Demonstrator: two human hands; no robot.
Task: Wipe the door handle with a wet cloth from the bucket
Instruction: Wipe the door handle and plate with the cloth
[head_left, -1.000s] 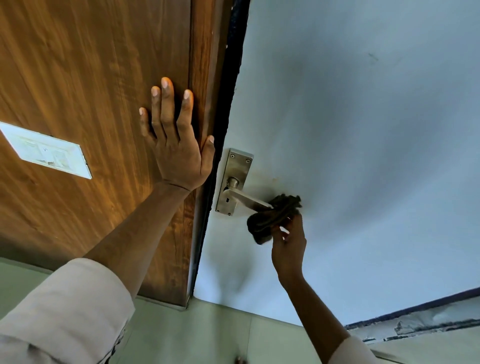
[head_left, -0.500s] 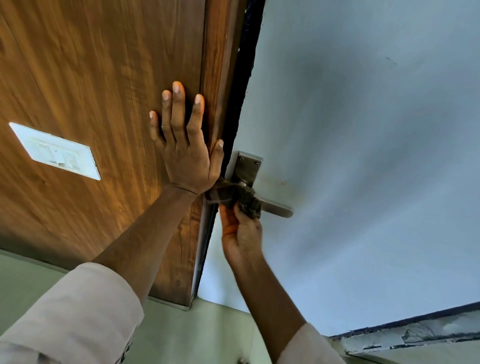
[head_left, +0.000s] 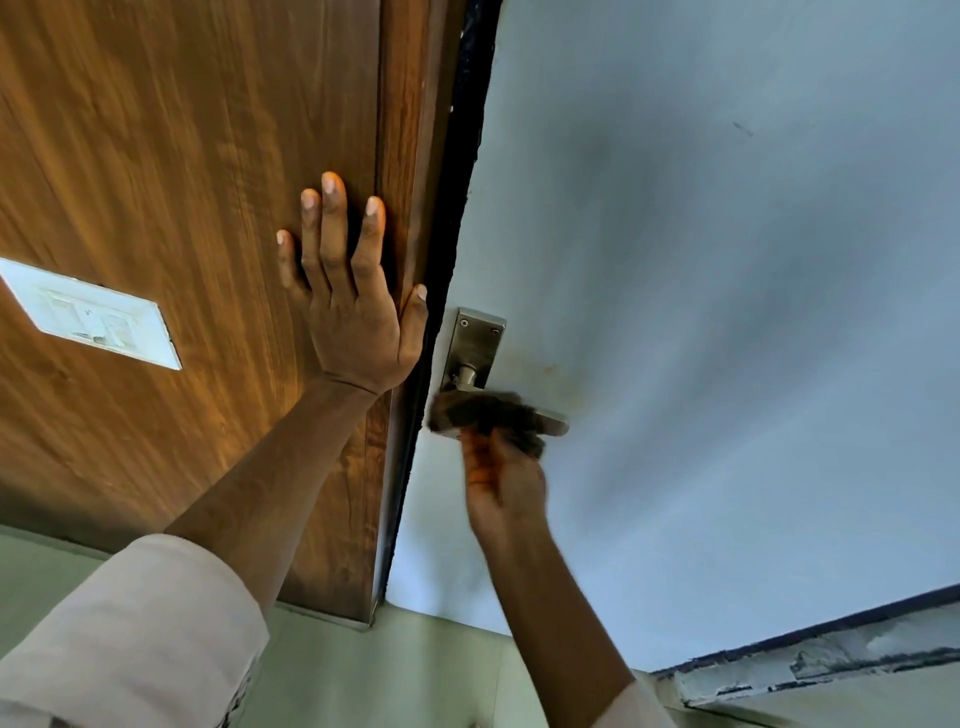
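A metal lever door handle on a steel backplate sits on the pale blue-grey door. A dark wet cloth is wrapped over the lever's middle and inner part; only the lever's free tip shows. My right hand, blurred, grips the cloth from below. My left hand lies flat, fingers spread, on the brown wooden panel beside the door's edge. No bucket is in view.
A white switch plate is set in the wooden panel at the left. A dark gap runs between the wood frame and the door. Pale green floor lies below, with a chipped threshold at the lower right.
My right hand slid the cloth from the lever's tip to its base by the backplate, then back outward to the middle. The left hand stayed flat on the wood.
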